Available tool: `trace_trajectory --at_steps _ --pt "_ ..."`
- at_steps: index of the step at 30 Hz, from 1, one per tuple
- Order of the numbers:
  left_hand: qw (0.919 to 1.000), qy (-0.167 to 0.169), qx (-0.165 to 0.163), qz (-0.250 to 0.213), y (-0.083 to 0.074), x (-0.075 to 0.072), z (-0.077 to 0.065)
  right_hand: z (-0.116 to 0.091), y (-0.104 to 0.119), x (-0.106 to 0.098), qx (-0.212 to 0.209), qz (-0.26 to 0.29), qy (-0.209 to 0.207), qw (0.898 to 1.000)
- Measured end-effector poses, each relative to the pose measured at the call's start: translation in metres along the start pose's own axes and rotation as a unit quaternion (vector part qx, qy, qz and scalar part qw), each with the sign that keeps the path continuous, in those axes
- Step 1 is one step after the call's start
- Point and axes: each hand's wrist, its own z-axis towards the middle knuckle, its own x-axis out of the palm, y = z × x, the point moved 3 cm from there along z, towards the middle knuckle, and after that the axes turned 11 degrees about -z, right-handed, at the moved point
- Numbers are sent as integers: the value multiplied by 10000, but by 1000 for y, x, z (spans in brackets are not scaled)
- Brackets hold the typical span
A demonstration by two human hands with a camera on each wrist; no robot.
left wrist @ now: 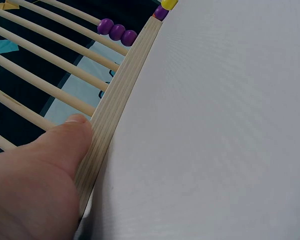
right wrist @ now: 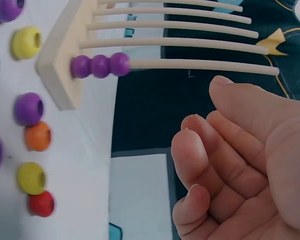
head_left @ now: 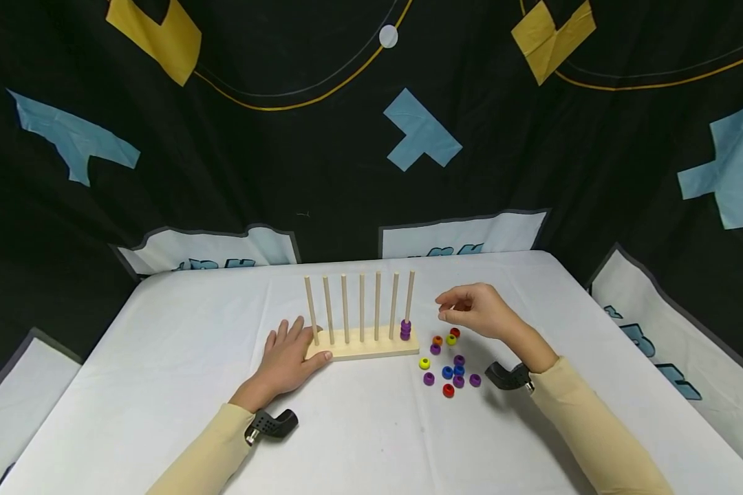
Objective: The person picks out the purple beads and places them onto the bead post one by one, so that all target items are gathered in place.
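Observation:
A wooden peg rack (head_left: 362, 350) with several upright pegs stands on the white table. Three purple beads (head_left: 405, 330) are stacked at the bottom of its rightmost peg. My left hand (head_left: 287, 361) rests at the rack's left end, fingers spread, and its thumb (left wrist: 64, 142) lies against the base's front edge. My right hand (head_left: 479, 309) hovers to the right of the rack, above the loose beads. In the right wrist view, its fingers (right wrist: 190, 155) are loosely bent with nothing between them and the thumb, near the top of the beaded peg (right wrist: 205, 65).
Loose beads lie right of the rack: several purple, with a blue bead (head_left: 448, 372), a yellow bead (head_left: 424, 363), an orange bead (head_left: 437, 340) and a red bead (head_left: 448, 390) among them. A black curtain (head_left: 334, 179) hangs behind the table (head_left: 359, 440).

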Motion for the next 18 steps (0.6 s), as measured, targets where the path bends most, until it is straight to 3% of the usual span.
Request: trace_trajectory --at_steps 9,18 --pt "10000 13 -38 6 -1 -1 0 -13 -15 13 286 324 70 9990" --pt "9999 51 -87 36 -1 -1 0 -15 -19 16 317 460 57 9984"
